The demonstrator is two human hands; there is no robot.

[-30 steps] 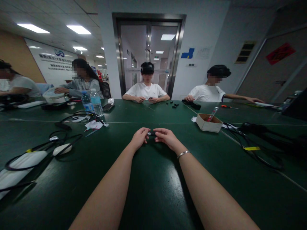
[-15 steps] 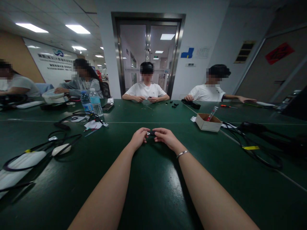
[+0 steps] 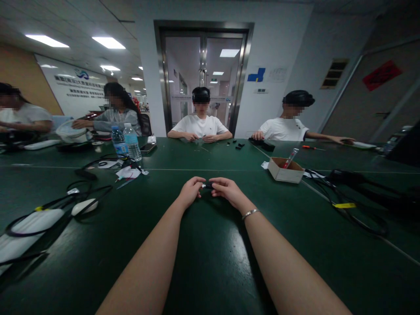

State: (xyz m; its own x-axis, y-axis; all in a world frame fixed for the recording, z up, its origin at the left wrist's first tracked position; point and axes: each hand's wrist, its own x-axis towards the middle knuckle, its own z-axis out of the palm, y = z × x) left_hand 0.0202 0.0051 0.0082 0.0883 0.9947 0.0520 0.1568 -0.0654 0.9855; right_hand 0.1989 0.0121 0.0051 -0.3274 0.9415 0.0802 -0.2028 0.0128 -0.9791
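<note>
Head view: the left hand (image 3: 191,191) and the right hand (image 3: 227,189) meet over the middle of the table (image 3: 210,249), with a small black object (image 3: 208,186) between their fingertips. Each grip is a pinch: the left appears closed on the shiny, silvery end, the right on the dark end. Whether the piece is one part or two joined parts is too small to tell, and so is whether it touches the tabletop or hangs just above it. Judging from this pose, the step in hand is close fingertip work on that one piece, both hands sharing it. The next move seems to call for a steady hold from one hand while the other makes any fine turn, push or pull, with the two ends kept in line. Slipping looks the likeliest trouble, since so little of the piece is exposed. An open box (image 3: 285,173) stands well apart on the right, and a pale mouse (image 3: 84,207) lies among cables (image 3: 22,218) on the left.
</note>
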